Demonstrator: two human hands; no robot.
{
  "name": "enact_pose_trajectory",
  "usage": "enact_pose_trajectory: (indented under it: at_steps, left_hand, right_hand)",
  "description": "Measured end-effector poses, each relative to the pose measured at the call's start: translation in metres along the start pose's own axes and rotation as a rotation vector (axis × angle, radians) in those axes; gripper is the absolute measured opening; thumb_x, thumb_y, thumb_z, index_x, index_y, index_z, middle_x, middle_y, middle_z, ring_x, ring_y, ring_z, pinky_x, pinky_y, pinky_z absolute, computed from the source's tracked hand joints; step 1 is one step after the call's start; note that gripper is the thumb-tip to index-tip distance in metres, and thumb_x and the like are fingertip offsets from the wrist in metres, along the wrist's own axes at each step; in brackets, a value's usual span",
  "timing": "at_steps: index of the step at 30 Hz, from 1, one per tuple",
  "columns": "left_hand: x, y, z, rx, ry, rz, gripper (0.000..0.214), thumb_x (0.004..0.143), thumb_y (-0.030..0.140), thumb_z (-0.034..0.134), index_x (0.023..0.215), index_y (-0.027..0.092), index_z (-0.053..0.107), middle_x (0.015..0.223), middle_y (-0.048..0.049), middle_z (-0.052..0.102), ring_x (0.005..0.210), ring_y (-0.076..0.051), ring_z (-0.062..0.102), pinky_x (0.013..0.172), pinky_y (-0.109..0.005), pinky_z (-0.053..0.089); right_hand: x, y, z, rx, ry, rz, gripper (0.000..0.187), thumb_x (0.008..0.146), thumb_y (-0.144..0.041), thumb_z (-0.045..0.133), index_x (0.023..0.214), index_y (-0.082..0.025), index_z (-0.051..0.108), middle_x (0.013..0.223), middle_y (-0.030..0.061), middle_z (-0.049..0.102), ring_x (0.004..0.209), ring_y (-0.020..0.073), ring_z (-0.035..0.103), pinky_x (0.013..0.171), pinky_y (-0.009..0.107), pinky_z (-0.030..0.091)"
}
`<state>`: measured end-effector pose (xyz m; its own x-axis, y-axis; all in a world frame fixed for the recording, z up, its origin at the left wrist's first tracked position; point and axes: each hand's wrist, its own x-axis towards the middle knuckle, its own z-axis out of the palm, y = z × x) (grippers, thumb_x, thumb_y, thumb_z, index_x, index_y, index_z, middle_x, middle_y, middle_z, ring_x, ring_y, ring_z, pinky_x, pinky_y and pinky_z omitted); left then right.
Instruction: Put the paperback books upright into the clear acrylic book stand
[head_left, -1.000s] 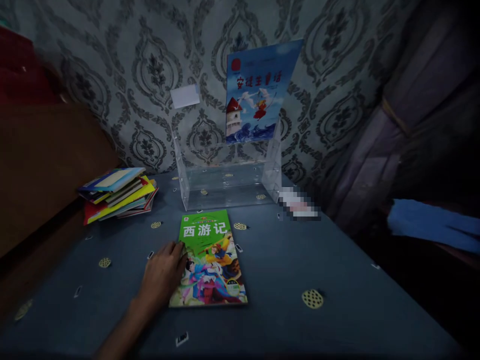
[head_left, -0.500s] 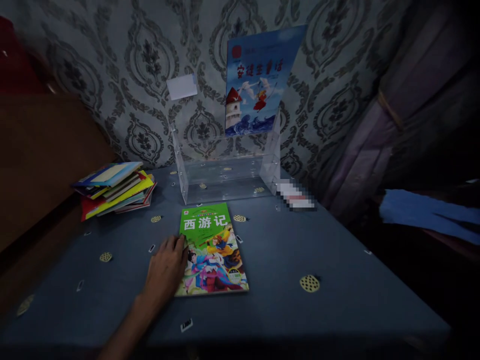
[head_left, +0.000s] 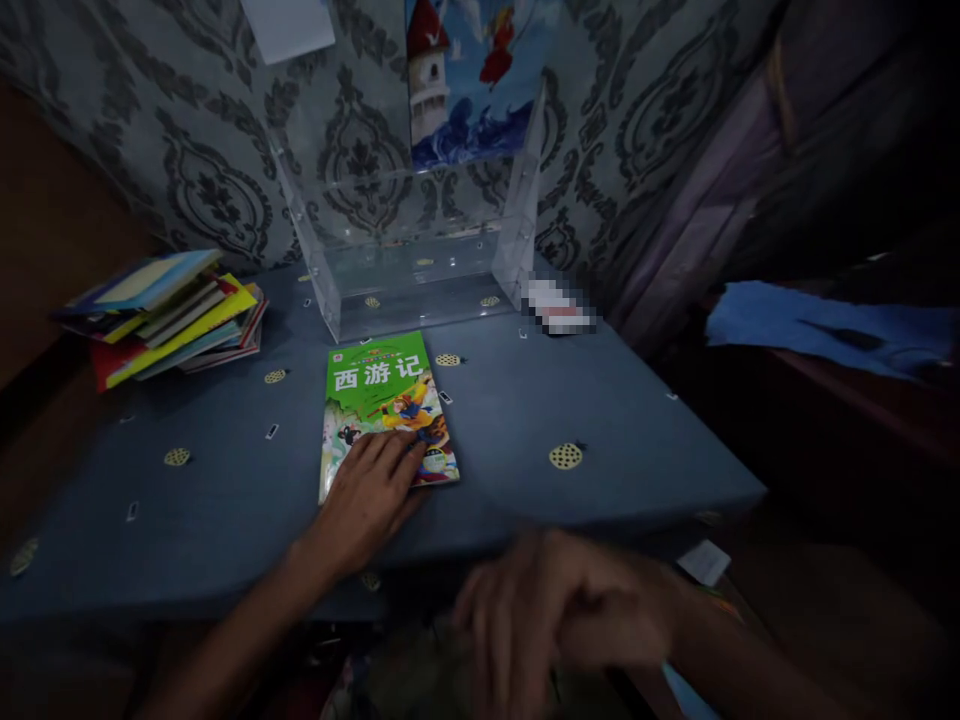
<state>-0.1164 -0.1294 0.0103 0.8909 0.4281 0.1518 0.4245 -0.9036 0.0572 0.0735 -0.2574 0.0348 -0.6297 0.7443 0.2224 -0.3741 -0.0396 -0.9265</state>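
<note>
A green picture book [head_left: 382,392] with white Chinese characters lies face up near the front edge of the table. My left hand [head_left: 377,475] rests palm down across its lower part, fingers stretched out flat and covering some of the cover picture. In front of the table edge, low in the view, hangs my right hand [head_left: 544,610], blurred by motion. Its fingers point downward, somewhat apart, with no object visible in them; the fingertips are hard to make out.
A clear acrylic stand [head_left: 420,215] is behind the book, with a blue book [head_left: 472,100] upright above it. At left sits an uneven stack of books [head_left: 176,320]. A pixelated item [head_left: 559,305] lies right of the stand. Blue fabric [head_left: 802,325] is at far right.
My left hand has moved from the book's left edge onto its lower cover. My right hand has come into view at the bottom. The view has tilted downward; the book lies flat throughout.
</note>
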Motion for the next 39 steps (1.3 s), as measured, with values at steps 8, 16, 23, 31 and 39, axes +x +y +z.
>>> enact_pose_trajectory:
  at_steps: [8, 16, 23, 31, 39]
  left_hand:
    - [0.002, -0.001, -0.005, 0.085, -0.036, 0.009, 0.037, 0.101, 0.027, 0.040, 0.132, 0.015, 0.056, 0.134, -0.0126, 0.060, 0.124, -0.025, 0.053, 0.105, -0.042, 0.045]
    - [0.006, 0.001, -0.014, 0.083, -0.082, 0.014, 0.037, 0.100, 0.027, 0.039, 0.131, 0.015, 0.056, 0.131, -0.0125, 0.061, 0.121, -0.026, 0.055, 0.100, -0.042, 0.048]
    - [-0.003, 0.003, 0.000, 0.067, 0.082, 0.043, 0.040, 0.097, 0.035, 0.051, 0.129, 0.012, 0.056, 0.131, -0.0139, 0.060, 0.120, -0.028, 0.054, 0.101, -0.045, 0.046]
    - [0.006, -0.051, -0.002, -0.069, 0.153, -0.166, 0.033, 0.096, 0.031, 0.050, 0.124, 0.016, 0.057, 0.128, -0.0149, 0.059, 0.119, -0.028, 0.054, 0.101, -0.045, 0.045]
    - [0.019, -0.102, 0.010, -0.153, 0.121, -0.489, 0.041, 0.095, 0.028, 0.044, 0.133, 0.013, 0.048, 0.127, -0.0152, 0.060, 0.117, -0.028, 0.056, 0.100, -0.043, 0.045]
  right_hand:
    - [-0.008, -0.003, -0.049, -0.438, 0.868, 0.022, 0.024, 0.088, -0.040, 0.062, 0.097, -0.022, 0.074, 0.096, 0.0062, 0.076, 0.087, 0.0187, 0.071, 0.085, 0.033, 0.054]
    - [-0.004, 0.018, -0.053, -0.611, 0.808, 0.065, 0.026, 0.094, -0.027, 0.049, 0.108, -0.021, 0.071, 0.092, 0.0060, 0.073, 0.087, 0.0175, 0.068, 0.079, 0.032, 0.056]
    - [0.012, 0.026, -0.047, -1.078, 0.742, -0.003, 0.031, 0.093, -0.019, 0.046, 0.116, -0.021, 0.066, 0.109, 0.0090, 0.067, 0.101, 0.0209, 0.065, 0.088, 0.037, 0.055]
    - [0.038, 0.050, -0.073, -1.367, 0.688, 0.049, 0.040, 0.094, -0.031, 0.049, 0.132, -0.019, 0.056, 0.138, 0.0161, 0.052, 0.125, 0.0298, 0.054, 0.103, 0.050, 0.047]
    - [0.076, 0.049, -0.126, -1.300, 0.731, 0.042, 0.043, 0.088, -0.025, 0.052, 0.130, -0.016, 0.057, 0.136, 0.0176, 0.052, 0.129, 0.0298, 0.049, 0.106, 0.049, 0.042]
